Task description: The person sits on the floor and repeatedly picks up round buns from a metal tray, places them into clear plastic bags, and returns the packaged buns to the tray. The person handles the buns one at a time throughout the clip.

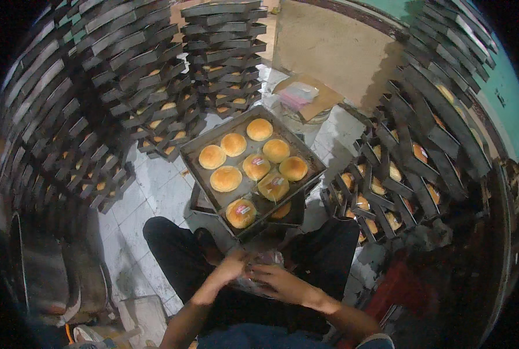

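Note:
Low over my lap, my left hand [230, 267] and my right hand [283, 284] come together with their fingers bent around crinkled clear plastic, which looks like a bag [270, 257]. What lies inside the plastic is hidden by my fingers and blurred. Just beyond my knees is a dark square metal tray [205, 195] turned cornerwise. Several round golden buns lie on it, such as a bare bun [226, 178] at its left. A few are wrapped in clear plastic with a small label, among them a wrapped bun [241, 213] at the near corner.
Another tray [297, 216] with a bun sits under the top one. Tall criss-crossed stacks of trays rise at the left [149, 87], the back [224, 52] and the right [407, 151], many holding buns. Behind the tray, pink and clear plastic packs [298, 95] lie on cardboard.

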The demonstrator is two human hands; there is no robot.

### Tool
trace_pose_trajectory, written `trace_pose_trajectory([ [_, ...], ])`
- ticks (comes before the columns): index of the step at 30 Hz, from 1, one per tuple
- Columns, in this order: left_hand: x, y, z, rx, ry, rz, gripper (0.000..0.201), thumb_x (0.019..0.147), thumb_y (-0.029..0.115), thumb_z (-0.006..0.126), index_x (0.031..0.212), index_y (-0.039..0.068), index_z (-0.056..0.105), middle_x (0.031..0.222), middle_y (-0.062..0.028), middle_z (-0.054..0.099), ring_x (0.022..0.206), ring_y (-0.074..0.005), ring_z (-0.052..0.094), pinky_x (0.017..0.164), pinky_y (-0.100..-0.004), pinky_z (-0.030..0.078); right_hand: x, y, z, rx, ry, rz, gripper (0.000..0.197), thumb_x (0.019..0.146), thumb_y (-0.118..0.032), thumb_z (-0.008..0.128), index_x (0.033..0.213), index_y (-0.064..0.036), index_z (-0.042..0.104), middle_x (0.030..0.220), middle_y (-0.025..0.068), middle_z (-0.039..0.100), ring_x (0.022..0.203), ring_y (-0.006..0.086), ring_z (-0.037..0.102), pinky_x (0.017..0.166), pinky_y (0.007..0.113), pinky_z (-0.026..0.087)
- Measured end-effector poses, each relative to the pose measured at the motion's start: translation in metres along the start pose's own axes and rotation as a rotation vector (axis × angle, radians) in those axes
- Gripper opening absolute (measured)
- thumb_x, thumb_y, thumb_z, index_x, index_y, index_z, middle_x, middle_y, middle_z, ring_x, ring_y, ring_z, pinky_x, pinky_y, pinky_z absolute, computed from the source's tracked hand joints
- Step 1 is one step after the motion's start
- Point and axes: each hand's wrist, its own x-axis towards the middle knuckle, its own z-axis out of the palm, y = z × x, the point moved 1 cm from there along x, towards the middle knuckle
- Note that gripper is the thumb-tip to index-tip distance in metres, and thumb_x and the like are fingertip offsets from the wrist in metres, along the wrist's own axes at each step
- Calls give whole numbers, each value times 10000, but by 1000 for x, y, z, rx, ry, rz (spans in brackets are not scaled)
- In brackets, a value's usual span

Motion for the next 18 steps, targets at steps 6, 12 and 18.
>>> trace_pose_trajectory([
  [6,-10,-23,-20,-906,-434,-313,529,1007,449,493,1324,32,564,1196,-137,677,916,-221,686,744,-339,573,1,-5,15,241,80,-4,468,986,-214,581,1441,-144,498,1504,161,433,1374,385,417,1172,487,291],
  [12,-1,-27,-19,-1233,68,173,726,959,628,481,1389,42,462,1269,-120,614,1048,-257,656,936,-409,536,23,-23,-8,320,334,114,400,1015,-287,533,1379,-127,574,1449,127,528,1382,331,433,1173,478,258],
  [18,8,9,-12,-1033,350,731,386,979,334,605,1209,30,548,1106,-60,636,1006,-163,620,832,-331,525,75,-14,-5,451,329,300,455,1000,-203,553,1391,26,508,1337,149,580,1293,244,505,1082,397,394],
])
